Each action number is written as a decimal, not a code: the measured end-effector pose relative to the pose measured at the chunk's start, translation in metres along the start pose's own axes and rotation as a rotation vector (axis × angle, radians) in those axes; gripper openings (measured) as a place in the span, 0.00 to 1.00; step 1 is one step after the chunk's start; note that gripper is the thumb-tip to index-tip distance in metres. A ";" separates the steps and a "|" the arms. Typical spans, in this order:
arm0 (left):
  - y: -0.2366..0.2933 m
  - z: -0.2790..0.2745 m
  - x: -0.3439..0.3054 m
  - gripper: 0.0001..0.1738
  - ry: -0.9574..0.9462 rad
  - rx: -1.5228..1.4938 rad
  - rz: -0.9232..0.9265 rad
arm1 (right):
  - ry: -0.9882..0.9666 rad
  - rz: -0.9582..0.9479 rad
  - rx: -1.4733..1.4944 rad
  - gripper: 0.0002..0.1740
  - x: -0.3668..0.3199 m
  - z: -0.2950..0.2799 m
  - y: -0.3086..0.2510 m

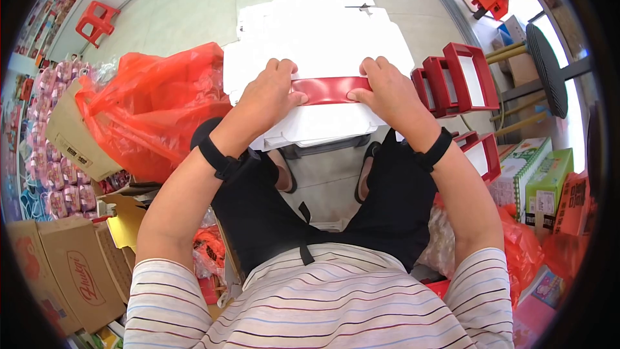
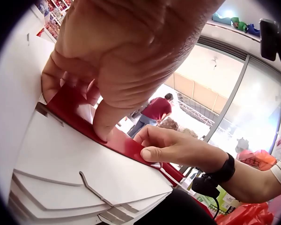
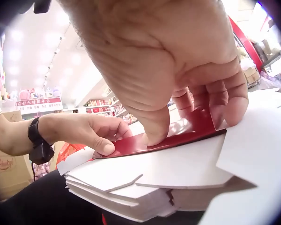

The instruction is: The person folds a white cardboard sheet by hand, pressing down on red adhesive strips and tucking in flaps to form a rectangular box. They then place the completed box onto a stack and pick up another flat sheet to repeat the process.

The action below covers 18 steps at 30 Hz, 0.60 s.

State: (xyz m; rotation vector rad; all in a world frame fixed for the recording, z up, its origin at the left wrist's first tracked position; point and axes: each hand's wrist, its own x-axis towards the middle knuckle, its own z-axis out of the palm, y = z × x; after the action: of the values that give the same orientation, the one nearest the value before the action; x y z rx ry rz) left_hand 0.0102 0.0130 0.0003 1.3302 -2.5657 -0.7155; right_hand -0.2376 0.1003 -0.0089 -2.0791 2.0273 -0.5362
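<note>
A glossy red card strip [image 1: 329,90] lies crosswise over a stack of flat white cardboard sheets [image 1: 323,32]. My left hand [image 1: 268,90] grips its left end, thumb on the glossy face and fingers bent over the far side. At the other end, my right hand [image 1: 397,94] holds it in the same way, its thumb [image 3: 157,133] pressing the shiny surface. Close up in the left wrist view, the strip [image 2: 124,143] shows a folded-up wall by the fingers. The layered edges of the white sheets [image 3: 131,194] show below it.
Several red open box frames [image 1: 468,77] stand stacked right of the sheets, near a stool [image 1: 546,71]. A red plastic bag [image 1: 161,103] bulges at the left. Brown cartons [image 1: 74,271] sit at the lower left, and a green box [image 1: 549,184] at the right.
</note>
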 end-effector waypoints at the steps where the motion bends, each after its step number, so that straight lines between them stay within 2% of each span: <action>1: 0.002 0.000 -0.002 0.24 0.029 0.062 0.015 | 0.057 -0.039 -0.056 0.24 -0.002 0.004 0.002; 3: 0.005 0.000 -0.006 0.24 0.090 0.187 0.045 | 0.152 -0.092 -0.174 0.19 -0.004 0.009 0.002; 6: -0.004 0.015 -0.013 0.22 0.288 0.350 0.305 | 0.244 -0.231 -0.246 0.14 -0.011 0.019 -0.005; 7: -0.006 0.020 -0.015 0.21 0.284 0.339 0.362 | 0.266 -0.286 -0.253 0.13 -0.015 0.025 -0.008; 9: -0.007 0.032 -0.017 0.19 0.277 0.312 0.487 | 0.297 -0.435 -0.112 0.17 -0.029 0.043 -0.020; 10: -0.005 0.039 -0.022 0.21 0.235 0.255 0.474 | 0.283 -0.456 -0.162 0.23 -0.034 0.053 -0.027; 12: 0.006 0.052 -0.036 0.26 0.229 0.327 0.461 | 0.207 -0.419 -0.084 0.27 -0.044 0.056 -0.039; 18: 0.001 0.038 -0.050 0.31 0.103 0.344 0.369 | 0.205 -0.352 -0.120 0.25 -0.051 0.045 -0.015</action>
State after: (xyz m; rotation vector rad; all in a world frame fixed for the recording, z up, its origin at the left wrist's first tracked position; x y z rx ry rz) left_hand 0.0251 0.0664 -0.0290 0.8922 -2.8182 -0.1429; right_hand -0.2063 0.1462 -0.0510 -2.5721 1.8380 -0.7267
